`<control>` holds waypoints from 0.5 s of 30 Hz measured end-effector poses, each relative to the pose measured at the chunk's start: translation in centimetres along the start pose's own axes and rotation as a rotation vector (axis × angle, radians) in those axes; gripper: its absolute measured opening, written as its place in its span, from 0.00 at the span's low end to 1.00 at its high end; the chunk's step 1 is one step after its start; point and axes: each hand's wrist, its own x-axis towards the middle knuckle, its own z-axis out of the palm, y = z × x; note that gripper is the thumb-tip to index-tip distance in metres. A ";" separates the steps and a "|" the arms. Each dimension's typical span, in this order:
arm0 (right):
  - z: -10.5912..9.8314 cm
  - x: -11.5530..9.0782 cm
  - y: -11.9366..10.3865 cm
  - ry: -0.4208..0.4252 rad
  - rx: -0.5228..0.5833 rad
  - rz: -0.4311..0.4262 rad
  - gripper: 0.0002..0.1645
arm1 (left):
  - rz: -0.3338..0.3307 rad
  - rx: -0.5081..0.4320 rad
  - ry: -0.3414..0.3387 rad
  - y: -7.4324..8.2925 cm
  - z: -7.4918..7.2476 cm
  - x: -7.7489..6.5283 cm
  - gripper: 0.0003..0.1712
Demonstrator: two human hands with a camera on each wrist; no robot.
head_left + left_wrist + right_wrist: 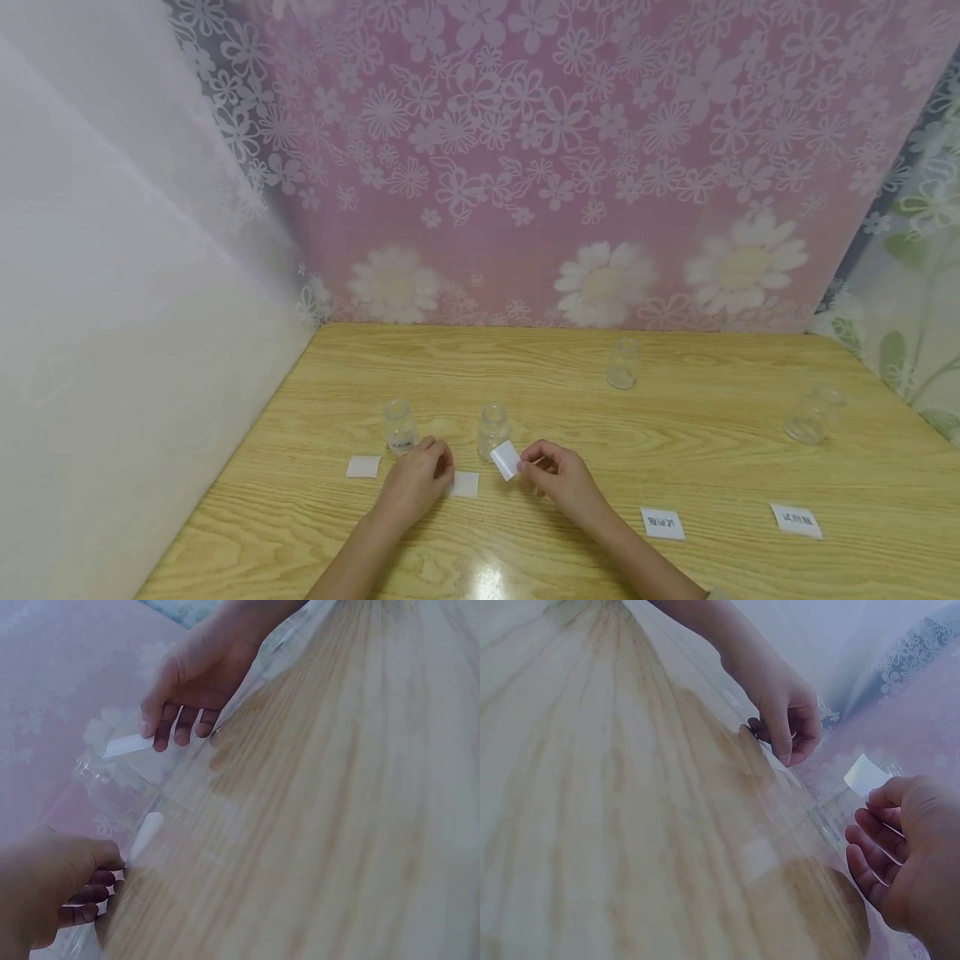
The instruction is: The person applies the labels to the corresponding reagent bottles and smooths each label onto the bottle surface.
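Note:
My right hand (561,483) pinches a white sticker label (506,460) by its edge, its blank side showing. Directly behind the label stands a clear glass jar (492,425), partly covered by it. With thumb and fingertips, my left hand (417,482) pinches the left edge of a small white paper (466,484) low at the table surface. In the left wrist view this paper (147,834) looks slightly curled. Just beyond the left hand is another glass jar (399,423) with a printed label low on its front. A blank white paper (363,467) lies left of that hand.
Two more clear glass jars stand farther off, one at the back (622,364) and one at the right (813,414). Two printed labels (662,523) (797,521) lie at the front right of the wooden table (705,467). Flowered curtains hang behind it.

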 end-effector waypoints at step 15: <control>-0.1 0.4 1.3 -0.023 -0.031 -0.011 0.05 | 0.260 -0.415 0.235 1.4 0.4 0.3 0.05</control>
